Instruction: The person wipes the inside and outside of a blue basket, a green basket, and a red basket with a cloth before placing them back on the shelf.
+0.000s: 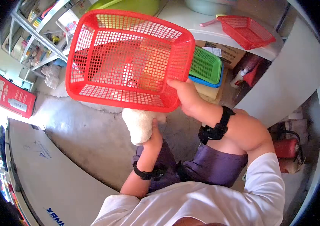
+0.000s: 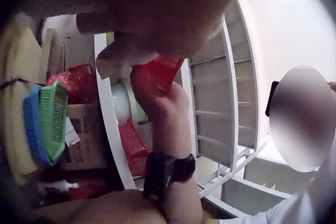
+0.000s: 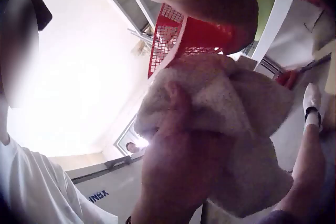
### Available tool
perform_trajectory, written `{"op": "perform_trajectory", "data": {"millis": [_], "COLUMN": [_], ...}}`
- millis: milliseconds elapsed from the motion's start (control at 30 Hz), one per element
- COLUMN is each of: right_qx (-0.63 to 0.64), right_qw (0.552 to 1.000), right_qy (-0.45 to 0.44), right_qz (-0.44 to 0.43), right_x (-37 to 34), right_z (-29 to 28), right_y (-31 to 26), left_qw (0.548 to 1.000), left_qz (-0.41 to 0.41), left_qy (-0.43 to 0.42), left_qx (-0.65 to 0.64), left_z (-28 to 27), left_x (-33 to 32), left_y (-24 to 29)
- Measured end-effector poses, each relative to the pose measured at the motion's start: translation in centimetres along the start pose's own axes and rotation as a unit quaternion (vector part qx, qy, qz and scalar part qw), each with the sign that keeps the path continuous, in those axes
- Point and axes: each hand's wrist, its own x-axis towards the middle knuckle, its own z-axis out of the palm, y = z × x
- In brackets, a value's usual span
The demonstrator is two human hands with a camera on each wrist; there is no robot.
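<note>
A large red mesh basket (image 1: pixel 122 106) is held up, tilted, in the head view; its red mesh also appears in the left wrist view (image 2: pixel 163 74) and right wrist view (image 3: pixel 168 40). My right hand (image 1: pixel 186 96) grips its right end, thumb over the rim; that hand (image 2: pixel 165 103) is beside the red plastic in the left wrist view. A pale cloth (image 1: pixel 139 126) is bunched in my left hand (image 1: pixel 154 137), below the basket's near side. The right wrist view shows my left thumb and hand (image 3: pixel 178 166) against the cloth (image 3: pixel 252 98); its other fingers are hidden.
A smaller red basket (image 1: pixel 246 32) rests on the white surface behind, near a green tub (image 1: pixel 141 5). Green (image 1: pixel 207 66) and blue baskets stand below at the right. A white panel (image 1: pixel 51 162) is at the left, a fire extinguisher (image 1: pixel 286 148) at the right.
</note>
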Motion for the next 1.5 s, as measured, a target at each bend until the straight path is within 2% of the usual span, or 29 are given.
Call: {"op": "perform_trajectory", "data": {"millis": [100, 133, 233, 367, 433, 467, 567, 633, 667, 767, 867, 967, 1100, 1200, 1300, 1333, 1400, 1500], "right_qx": [-0.074, -0.099, -0.201, -0.220, -0.188, -0.210, -0.265, -0.291, -0.218, -0.166, -0.073, -0.161, -0.324, -0.380, -0.291, -0.285, -0.216, -0.168], "right_qw": [0.995, 0.992, 0.973, 0.972, 0.980, 0.975, 0.959, 0.949, 0.963, 0.973, 0.986, 0.970, 0.917, 0.896, 0.947, 0.952, 0.971, 0.982], "right_qy": [-0.017, -0.020, -0.024, -0.027, -0.030, -0.038, -0.076, -0.115, -0.148, -0.157, -0.146, -0.152, -0.142, -0.100, -0.068, -0.049, -0.066, -0.068], "right_qz": [-0.060, -0.073, -0.114, -0.079, -0.059, -0.062, -0.066, -0.047, -0.062, 0.043, 0.024, -0.101, -0.186, -0.210, -0.118, -0.099, -0.074, -0.044], "right_x": [0.6, 0.1, 0.2, -0.9, -1.2, -1.3, -1.5, -1.6, -1.5, -2.2, -0.6, -0.3, -0.1, -0.4, 0.2, 0.5, 0.9, 1.2], "right_z": [-0.5, -0.4, -1.7, -2.5, -2.4, -2.4, -2.5, -1.8, -1.1, 0.9, -0.3, -2.0, -3.7, -4.1, -4.0, -4.1, -3.7, -3.0], "right_y": [1.2, 1.1, 2.1, 0.2, -0.1, 0.2, 1.3, 1.9, 2.3, 0.0, -0.3, -1.8, -1.6, -1.8, -2.2, -1.9, -1.7, -0.6], "left_qw": [0.993, 0.990, 0.991, 0.972, 0.914, 0.892, 0.906, 0.905, 0.906, 0.918, 0.938, 0.967, 0.991, 0.994, 0.985, 0.983, 0.978, 0.978], "left_qz": [-0.008, -0.050, 0.039, -0.172, -0.197, -0.168, -0.133, -0.150, -0.147, -0.137, -0.097, -0.071, -0.030, 0.016, -0.106, -0.115, -0.130, -0.083], "left_qy": [-0.102, -0.116, -0.088, -0.111, -0.072, -0.048, 0.021, 0.049, 0.064, 0.086, 0.105, 0.075, 0.044, -0.001, -0.054, -0.041, -0.012, 0.028], "left_qx": [-0.065, -0.067, -0.095, -0.116, -0.348, -0.417, -0.401, -0.396, -0.391, -0.363, -0.317, -0.234, -0.127, -0.105, -0.128, -0.141, -0.163, -0.190], "left_z": [0.3, 0.6, 1.0, -0.4, -0.4, -0.7, -1.1, -1.6, -1.8, -3.3, -4.9, -7.0, -7.0, -7.0, -7.1, -6.9, -6.2, -6.1], "left_x": [0.3, 0.5, 0.3, 1.1, 2.7, 3.3, 4.8, 5.2, 5.4, 6.1, 7.0, 7.6, 7.3, 7.3, 7.1, 6.8, 5.7, 5.6], "left_y": [-1.7, -2.1, 0.1, -2.3, -0.6, 0.4, 1.6, 2.2, 2.3, 1.2, -1.3, -3.9, -2.0, -1.9, -2.1, -1.4, 0.3, 0.2]}}
